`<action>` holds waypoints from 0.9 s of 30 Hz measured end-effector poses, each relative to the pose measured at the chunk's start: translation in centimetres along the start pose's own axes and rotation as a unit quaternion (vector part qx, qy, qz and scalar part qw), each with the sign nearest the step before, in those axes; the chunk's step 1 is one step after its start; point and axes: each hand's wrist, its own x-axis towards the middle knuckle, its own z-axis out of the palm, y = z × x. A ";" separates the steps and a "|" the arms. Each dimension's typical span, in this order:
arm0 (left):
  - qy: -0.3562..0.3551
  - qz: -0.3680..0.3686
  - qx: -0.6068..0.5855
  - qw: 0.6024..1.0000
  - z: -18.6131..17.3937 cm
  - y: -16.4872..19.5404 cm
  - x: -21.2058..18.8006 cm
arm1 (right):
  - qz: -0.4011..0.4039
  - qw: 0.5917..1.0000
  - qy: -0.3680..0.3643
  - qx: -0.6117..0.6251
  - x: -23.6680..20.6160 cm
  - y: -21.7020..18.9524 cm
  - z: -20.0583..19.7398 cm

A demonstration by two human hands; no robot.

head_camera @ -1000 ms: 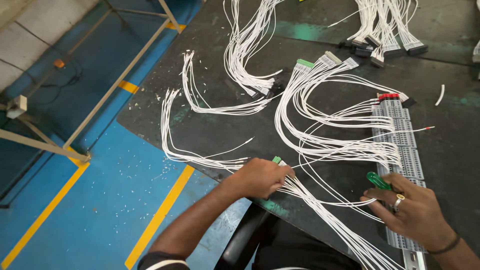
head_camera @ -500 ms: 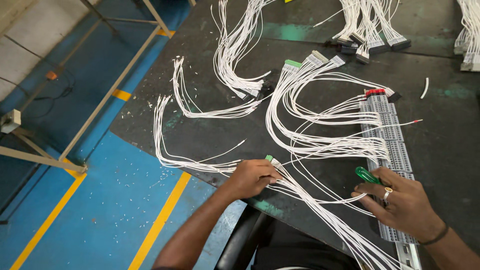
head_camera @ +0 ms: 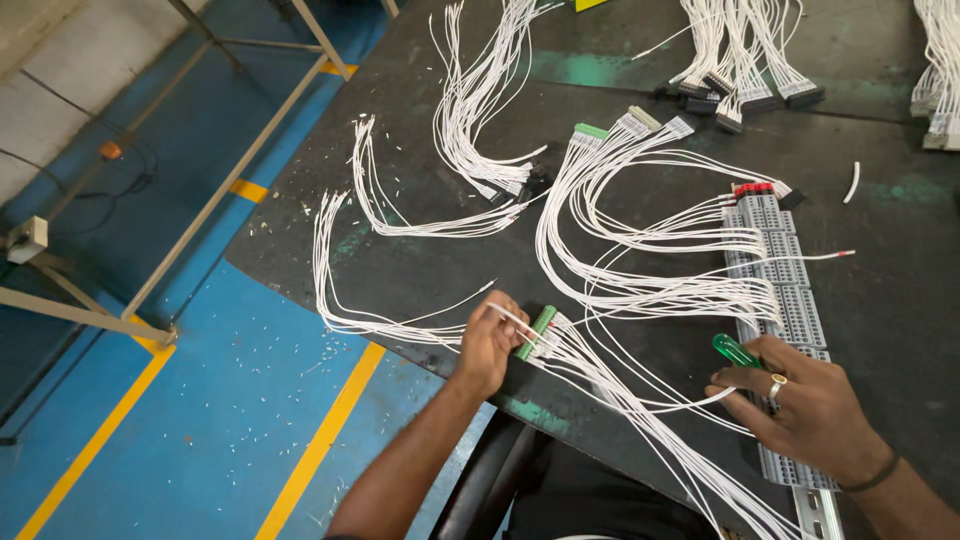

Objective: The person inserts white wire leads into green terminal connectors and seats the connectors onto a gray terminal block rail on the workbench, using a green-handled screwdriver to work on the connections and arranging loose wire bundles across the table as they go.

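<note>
Dark bench (head_camera: 400, 270) over blue floor: left hand (head_camera: 490, 345) pinches one thin white wire (head_camera: 515, 318) beside the green plastic connector (head_camera: 535, 333); right hand (head_camera: 805, 405) grips a green-handled screwdriver (head_camera: 735, 350). Keeping the pinched strand separate from its neighbours looks wise.

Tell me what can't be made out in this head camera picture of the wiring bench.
- Screwdriver: only the green handle shows; the right hand covers the rest.
- Gray terminal strip: its lower part lies under that hand and runs off the bottom edge.
- Left hand: it pinches a white wire by the green connector; the fingertips are curled under.
- Far wire bundles: cut by the edges.
</note>
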 end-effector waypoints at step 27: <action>-0.159 0.123 0.528 0.825 18.5 6.0 1.8 | -0.027 0.999 0.038 0.011 -0.3 0.4 -0.6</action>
